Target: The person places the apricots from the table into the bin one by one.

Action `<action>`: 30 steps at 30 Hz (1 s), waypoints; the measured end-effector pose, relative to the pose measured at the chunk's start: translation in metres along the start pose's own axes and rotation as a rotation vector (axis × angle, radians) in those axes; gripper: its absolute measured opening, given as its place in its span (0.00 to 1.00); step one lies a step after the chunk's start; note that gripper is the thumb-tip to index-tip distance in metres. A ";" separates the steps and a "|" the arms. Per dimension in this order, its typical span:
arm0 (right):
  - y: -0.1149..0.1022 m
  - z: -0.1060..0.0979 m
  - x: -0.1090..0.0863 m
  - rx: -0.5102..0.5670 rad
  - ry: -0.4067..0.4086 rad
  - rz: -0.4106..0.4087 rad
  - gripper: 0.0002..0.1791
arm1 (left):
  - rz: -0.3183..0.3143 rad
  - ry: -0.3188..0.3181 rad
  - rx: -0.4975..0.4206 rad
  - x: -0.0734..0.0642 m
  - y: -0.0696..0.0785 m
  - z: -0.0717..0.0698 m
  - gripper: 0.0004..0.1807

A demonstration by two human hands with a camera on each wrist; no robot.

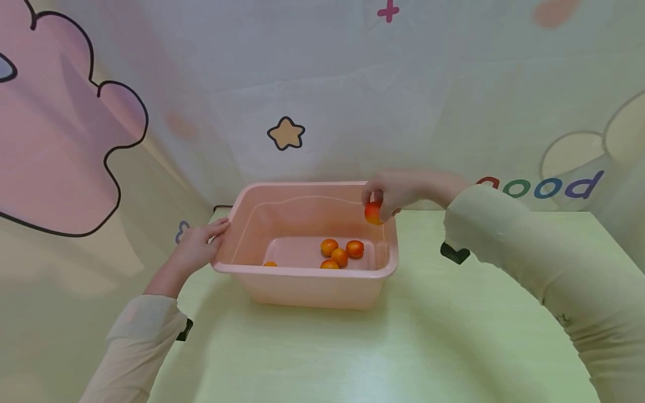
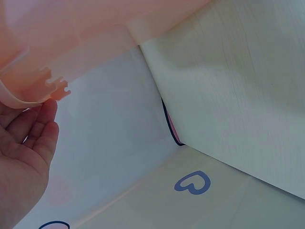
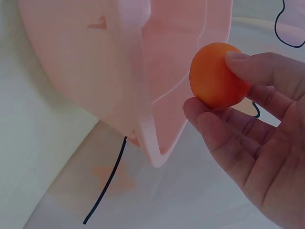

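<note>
A pink rectangular plastic basin [image 1: 307, 288] stands at the back of the table. My left hand [image 1: 201, 246] grips its left rim; in the left wrist view the fingers [image 2: 45, 119] bend up under the rim's edge. Over the basin's right end, my right hand [image 1: 395, 193] pinches a round orange-red fruit [image 3: 217, 76] between thumb and fingertips. In the head view this fruit hangs just inside the right rim. Several similar orange fruits [image 1: 355, 249] lie on the basin floor, most grouped toward the right. One more fruit [image 1: 270, 263] is mostly hidden behind the front wall.
The pale green table [image 1: 312, 347] extends in front of the basin and to its right. A printed cloth backdrop [image 1: 353, 112] hangs close behind the basin and also on the left side. Dark straps [image 1: 454, 253] show under both sleeves.
</note>
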State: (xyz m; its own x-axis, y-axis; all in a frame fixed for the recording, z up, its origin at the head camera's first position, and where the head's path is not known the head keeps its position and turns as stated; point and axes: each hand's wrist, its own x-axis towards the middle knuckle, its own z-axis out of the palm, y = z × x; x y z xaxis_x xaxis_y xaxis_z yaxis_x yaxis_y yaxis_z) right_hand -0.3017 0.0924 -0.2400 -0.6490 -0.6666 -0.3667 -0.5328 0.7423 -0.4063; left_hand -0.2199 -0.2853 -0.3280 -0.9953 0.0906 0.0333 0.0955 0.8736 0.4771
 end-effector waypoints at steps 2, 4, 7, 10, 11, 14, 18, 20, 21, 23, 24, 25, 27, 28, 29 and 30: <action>-0.002 0.000 0.006 0.018 -0.005 0.005 0.17 | 0.003 0.003 -0.001 0.000 0.000 0.000 0.23; -0.005 0.000 0.011 0.031 -0.005 0.018 0.17 | 0.005 0.010 0.004 0.000 0.000 0.000 0.23; -0.010 0.001 0.020 0.047 -0.011 0.035 0.16 | 0.008 0.017 0.011 -0.001 0.000 0.001 0.22; -0.014 0.002 0.030 0.046 -0.016 0.066 0.17 | 0.001 0.016 0.009 -0.002 0.001 0.000 0.22; -0.016 0.003 0.034 0.044 -0.018 0.076 0.17 | -0.004 0.014 0.004 -0.002 0.002 0.000 0.23; -0.020 0.006 0.042 0.038 -0.014 0.096 0.18 | -0.014 0.003 -0.008 -0.003 0.003 0.000 0.23; -0.025 0.007 0.051 0.048 -0.008 0.100 0.18 | -0.016 -0.001 -0.008 -0.005 0.003 -0.001 0.23; -0.026 0.008 0.056 0.065 -0.013 0.096 0.17 | -0.014 0.000 -0.004 -0.005 0.003 -0.001 0.23; -0.027 0.009 0.058 0.075 -0.013 0.093 0.17 | -0.014 0.001 -0.003 -0.005 0.003 -0.002 0.23; -0.028 0.009 0.062 0.097 -0.019 0.090 0.16 | -0.013 0.001 -0.005 -0.005 0.003 -0.002 0.23; -0.029 0.010 0.065 0.104 -0.016 0.095 0.16 | -0.014 0.003 -0.004 -0.006 0.002 -0.001 0.23; -0.030 0.011 0.068 0.107 -0.017 0.098 0.17 | -0.017 0.003 -0.007 -0.006 0.002 -0.001 0.23; -0.031 0.013 0.073 0.128 -0.017 0.104 0.17 | -0.022 0.003 -0.012 -0.007 0.002 -0.001 0.23; -0.032 0.014 0.075 0.135 -0.017 0.106 0.18 | -0.024 0.003 -0.014 -0.007 0.002 -0.001 0.23; -0.032 0.015 0.078 0.143 -0.015 0.108 0.18 | -0.026 0.004 -0.014 -0.008 0.003 -0.001 0.23; -0.032 0.017 0.080 0.155 -0.009 0.115 0.18 | -0.028 0.005 -0.013 -0.008 0.003 -0.001 0.23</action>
State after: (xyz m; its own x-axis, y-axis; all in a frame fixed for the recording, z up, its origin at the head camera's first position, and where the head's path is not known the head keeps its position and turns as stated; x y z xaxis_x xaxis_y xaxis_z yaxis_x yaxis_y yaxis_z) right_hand -0.3274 0.0145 -0.2702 -0.6958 -0.5791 -0.4249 -0.3651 0.7946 -0.4850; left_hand -0.2115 -0.2838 -0.3264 -0.9977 0.0639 0.0242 0.0676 0.8697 0.4889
